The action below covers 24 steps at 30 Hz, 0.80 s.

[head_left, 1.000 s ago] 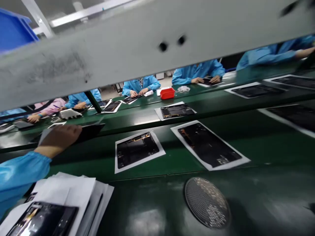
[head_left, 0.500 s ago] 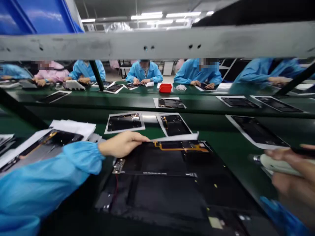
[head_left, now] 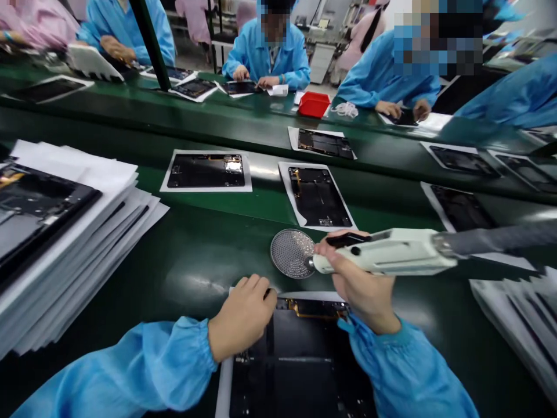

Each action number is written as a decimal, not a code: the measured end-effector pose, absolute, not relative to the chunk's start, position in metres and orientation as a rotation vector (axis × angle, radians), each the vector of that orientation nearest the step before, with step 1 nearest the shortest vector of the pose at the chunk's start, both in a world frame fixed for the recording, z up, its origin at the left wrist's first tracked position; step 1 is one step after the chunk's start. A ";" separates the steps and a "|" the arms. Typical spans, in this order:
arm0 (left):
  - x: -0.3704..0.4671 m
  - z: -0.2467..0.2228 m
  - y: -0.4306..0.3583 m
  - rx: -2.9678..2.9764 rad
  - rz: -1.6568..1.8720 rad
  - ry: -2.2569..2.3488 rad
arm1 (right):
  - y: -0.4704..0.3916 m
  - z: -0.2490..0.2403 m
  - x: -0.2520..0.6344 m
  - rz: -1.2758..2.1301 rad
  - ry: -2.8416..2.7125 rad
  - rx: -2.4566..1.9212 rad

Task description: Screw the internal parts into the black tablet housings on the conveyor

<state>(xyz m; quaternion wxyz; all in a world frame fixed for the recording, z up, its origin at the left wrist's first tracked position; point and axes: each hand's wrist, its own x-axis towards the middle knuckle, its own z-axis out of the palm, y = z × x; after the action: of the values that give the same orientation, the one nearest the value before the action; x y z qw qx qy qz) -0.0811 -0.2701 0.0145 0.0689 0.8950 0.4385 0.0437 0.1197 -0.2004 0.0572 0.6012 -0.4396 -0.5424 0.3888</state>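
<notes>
An opened black tablet (head_left: 302, 339), with an orange flex cable along its far edge, lies in front of me on white paper. My left hand (head_left: 246, 316) is over its far left corner with the fingers curled together. Whatever they pinch there is hidden. My right hand (head_left: 365, 293) is wrapped round a pale green air gun (head_left: 404, 252) with a black lever, above the tablet's far right corner. The gun's metal nozzle points left at a round perforated metal disc (head_left: 291, 253) on the green bench. I cannot tell whether they touch.
Stacked white sheets (head_left: 126, 232) with another opened tablet (head_left: 35, 215) on top stand at the left. More sheets (head_left: 517, 325) are at the right. Opened tablets (head_left: 206, 171) on paper lie beyond. A grey hose (head_left: 500, 238) runs right. Across the bench, people in blue work near a red bin (head_left: 314, 104).
The view has tilted down. The tablet sits lower and flatter, with my left hand still at its far left corner. My right hand has brought the air gun in from the right, above the tablet.
</notes>
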 end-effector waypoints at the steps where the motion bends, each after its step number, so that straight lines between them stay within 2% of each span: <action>1: -0.080 0.014 -0.270 2.767 0.213 1.298 | -0.198 0.049 0.116 0.910 -1.265 -1.042; 7: -0.075 0.004 -0.267 2.849 0.542 1.124 | -0.198 0.036 0.112 0.947 -1.248 -1.107; 16: -0.072 0.001 -0.266 2.665 0.586 1.107 | -0.209 0.047 0.111 1.039 -1.236 -1.171; 24: -0.072 0.003 -0.265 2.625 0.590 1.094 | -0.205 0.046 0.108 1.072 -1.257 -1.030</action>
<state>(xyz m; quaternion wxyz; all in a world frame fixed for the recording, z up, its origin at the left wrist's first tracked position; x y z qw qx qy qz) -0.0720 -0.2649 0.0032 0.1183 0.8975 0.3739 0.2017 0.1078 -0.2051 0.0465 0.5626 -0.4373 -0.5338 0.4553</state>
